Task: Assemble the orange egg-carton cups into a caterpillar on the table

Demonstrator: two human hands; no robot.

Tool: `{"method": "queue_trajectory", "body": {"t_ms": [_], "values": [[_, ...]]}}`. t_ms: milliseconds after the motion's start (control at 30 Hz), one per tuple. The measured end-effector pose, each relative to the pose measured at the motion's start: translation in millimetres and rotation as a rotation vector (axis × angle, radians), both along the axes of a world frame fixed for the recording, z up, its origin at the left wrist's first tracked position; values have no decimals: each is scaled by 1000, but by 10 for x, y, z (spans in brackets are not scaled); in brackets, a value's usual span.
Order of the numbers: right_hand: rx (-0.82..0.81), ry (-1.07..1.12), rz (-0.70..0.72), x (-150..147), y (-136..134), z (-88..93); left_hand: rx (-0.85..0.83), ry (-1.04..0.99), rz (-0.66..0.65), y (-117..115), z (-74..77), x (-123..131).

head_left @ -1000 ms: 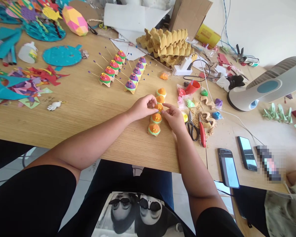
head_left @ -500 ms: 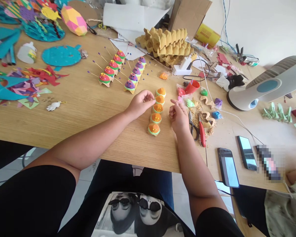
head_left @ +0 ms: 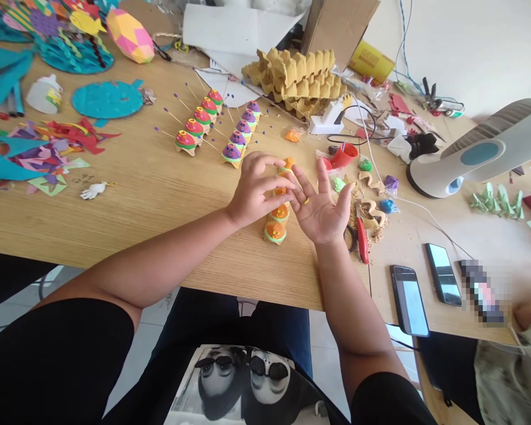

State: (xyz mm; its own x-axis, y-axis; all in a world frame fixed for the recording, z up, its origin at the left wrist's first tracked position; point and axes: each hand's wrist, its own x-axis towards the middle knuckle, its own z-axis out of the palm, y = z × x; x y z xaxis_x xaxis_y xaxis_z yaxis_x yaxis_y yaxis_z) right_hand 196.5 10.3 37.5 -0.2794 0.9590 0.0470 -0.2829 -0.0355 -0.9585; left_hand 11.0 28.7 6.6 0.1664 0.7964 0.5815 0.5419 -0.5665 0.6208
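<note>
Clock centred on the orange dome row. 2 phones (head_left: 410,300) clear, 4 o'clock; screens unreadable. 1 red cutter (head_left: 362,241), 4, closer in. Orange dome row (head_left: 279,213) on table (head_left: 159,200), below hands: 2 domes w/ yellow faces clear, rest part-hidden. R hand (head_left: 321,206) unclenched, palm up, 1 yellow bit (head_left: 307,201) on it. L hand (head_left: 261,188) loose, fingers spread, tips overlapping R fingers; contact unclear. 1 red cup (head_left: 345,154), 2. 5 purple domes (head_left: 243,127), 11; 5 red domes (head_left: 201,114), 10–11. Egg trays (head_left: 298,77), 12. Yellow box (head_left: 371,62), 1; print illegible.
</note>
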Motion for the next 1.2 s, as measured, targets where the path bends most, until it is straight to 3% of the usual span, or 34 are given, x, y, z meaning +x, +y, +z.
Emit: {"method": "queue_trajectory", "body": {"t_ms": [200, 467, 667, 867, 1067, 1200], "values": [[-37, 52, 201, -7, -53, 3, 122, 79, -66, 27, -87, 20], [66, -122, 228, 7, -37, -51, 191, 117, -103, 17, -104, 31], [160, -181, 98, 44, 77, -189, 190, 79, -79, 5, -100, 9], [52, -194, 1, 54, 141, -376, 163, 65, -13, 14, -74, -6], [-67, -96, -54, 30, 137, -334, 154, 66, -8, 16, -62, 7], [-121, 30, -124, 41, 171, -293, 138, 29, 75, 38, -79, -4]]}}
